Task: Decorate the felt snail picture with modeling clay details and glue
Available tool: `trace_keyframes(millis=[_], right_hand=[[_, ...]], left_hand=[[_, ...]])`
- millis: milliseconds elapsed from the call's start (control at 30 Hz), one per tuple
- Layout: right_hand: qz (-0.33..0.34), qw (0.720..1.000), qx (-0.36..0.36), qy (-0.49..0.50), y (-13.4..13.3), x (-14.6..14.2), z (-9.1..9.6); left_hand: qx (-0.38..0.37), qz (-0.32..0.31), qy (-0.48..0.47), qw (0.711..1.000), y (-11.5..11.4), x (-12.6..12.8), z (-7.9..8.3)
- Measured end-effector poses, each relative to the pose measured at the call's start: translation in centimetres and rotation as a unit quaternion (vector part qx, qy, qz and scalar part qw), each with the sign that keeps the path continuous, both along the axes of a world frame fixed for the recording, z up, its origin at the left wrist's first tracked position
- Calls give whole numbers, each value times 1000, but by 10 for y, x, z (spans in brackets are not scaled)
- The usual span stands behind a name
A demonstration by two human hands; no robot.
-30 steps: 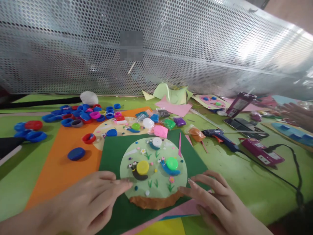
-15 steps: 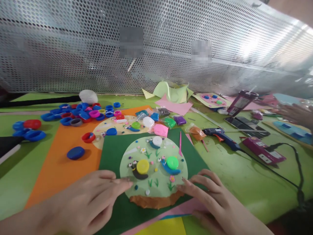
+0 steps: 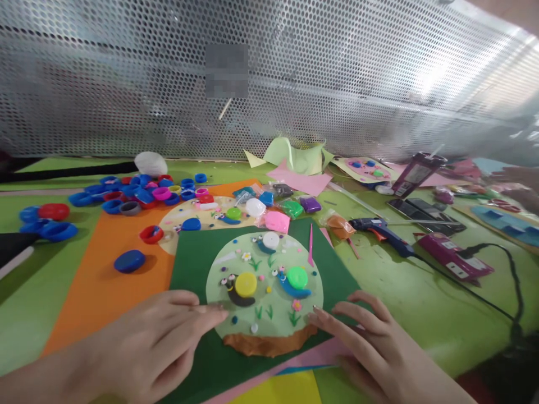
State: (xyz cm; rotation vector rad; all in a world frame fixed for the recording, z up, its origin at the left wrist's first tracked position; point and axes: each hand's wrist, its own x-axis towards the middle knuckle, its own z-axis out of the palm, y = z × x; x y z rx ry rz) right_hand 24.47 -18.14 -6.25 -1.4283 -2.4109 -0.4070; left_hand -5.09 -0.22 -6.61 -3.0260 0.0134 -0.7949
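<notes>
A round pale green paper disc [image 3: 263, 314] lies on a dark green sheet [image 3: 189, 269]. On it are snails with bottle-cap shells, one yellow [image 3: 246, 284], one bright green [image 3: 297, 277] and one white [image 3: 270, 241], plus small clay flowers and grass. Brown clay [image 3: 269, 343] covers its lower edge. My left hand [image 3: 155, 342] rests its outstretched index fingertip on the disc's left edge, the other fingers loosely bent. My right hand [image 3: 370, 342] touches the right edge with its fingertips, fingers spread. Neither hand grasps anything. A pink clay tool [image 3: 310, 245] lies by the disc's upper right.
Bottle caps [image 3: 143, 195] are heaped at back left. Bagged clay [image 3: 277, 220] lies behind the disc. To the right are a glue gun [image 3: 385, 234], a corded purple power strip [image 3: 455, 257], phones [image 3: 425, 214] and a cup [image 3: 415, 175]. Another person's hand [image 3: 520, 182] is at far right.
My hands stay almost in place at the disc's edges; the right fingers shift slightly. The other person's hand at far right has moved a little to the right.
</notes>
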Motion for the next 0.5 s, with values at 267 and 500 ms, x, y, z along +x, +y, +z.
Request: trace_keyframes(millis=[267,500], right_hand=[[13,997,66,-39,-3,-1,2],[-23,996,69,-50,-6,1,2]], left_hand=[[4,7,-1,1000,-3,4,8],[-7,8,-10,1000,-1,4,5]])
